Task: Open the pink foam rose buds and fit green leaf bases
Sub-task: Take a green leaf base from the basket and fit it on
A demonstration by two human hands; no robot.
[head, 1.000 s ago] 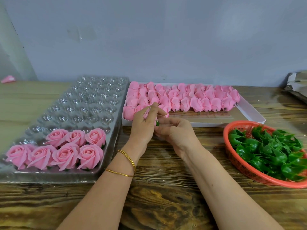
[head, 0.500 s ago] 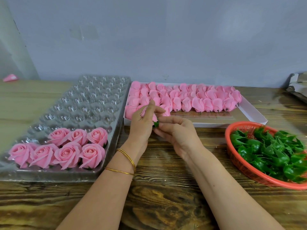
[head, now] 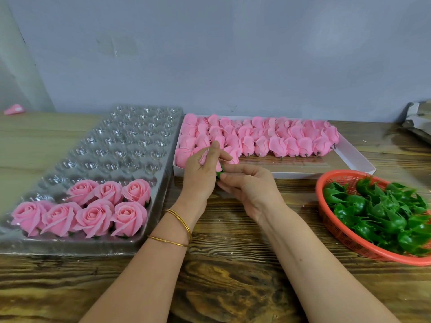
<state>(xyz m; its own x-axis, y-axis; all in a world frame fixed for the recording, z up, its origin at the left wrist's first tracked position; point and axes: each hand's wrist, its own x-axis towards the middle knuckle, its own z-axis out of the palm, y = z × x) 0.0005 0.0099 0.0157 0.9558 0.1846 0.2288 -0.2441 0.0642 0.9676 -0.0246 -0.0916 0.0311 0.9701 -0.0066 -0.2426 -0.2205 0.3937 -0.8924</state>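
While the left hand (head: 200, 173) grips a pink rose bud (head: 206, 158) above the wooden table (head: 233, 287), the right hand (head: 247, 185) pinches its green leaf base (head: 220, 174). Both sit just before the white box (head: 354, 159).

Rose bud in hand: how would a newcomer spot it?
Find the white box of pink buds. At its near left corner, the left hand grips one bud. Only this bud has a green leaf base at its foot, pinched by the right hand.
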